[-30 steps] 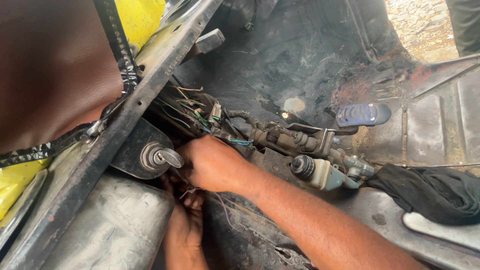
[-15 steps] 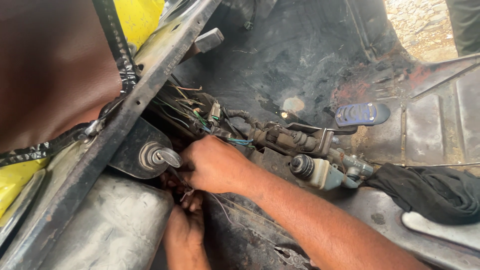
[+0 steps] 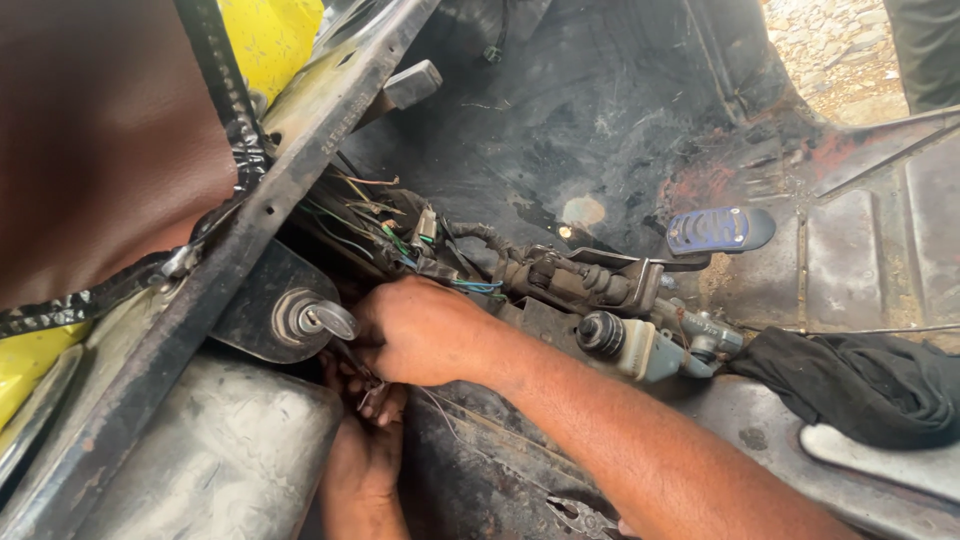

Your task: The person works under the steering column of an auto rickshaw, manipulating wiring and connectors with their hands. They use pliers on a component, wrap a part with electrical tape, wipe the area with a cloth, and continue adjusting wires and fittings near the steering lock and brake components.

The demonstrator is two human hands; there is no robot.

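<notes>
Little has shifted: right hand stays curled around thin wires beside the key switch; left hand below pinches the same strands, its grip partly hidden.

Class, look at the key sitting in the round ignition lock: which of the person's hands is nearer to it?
Right. The right hand is closed just beside the key, its knuckles almost touching it. The left hand reaches up from below, fingers among thin wires under the lock, clearly farther away.
</notes>
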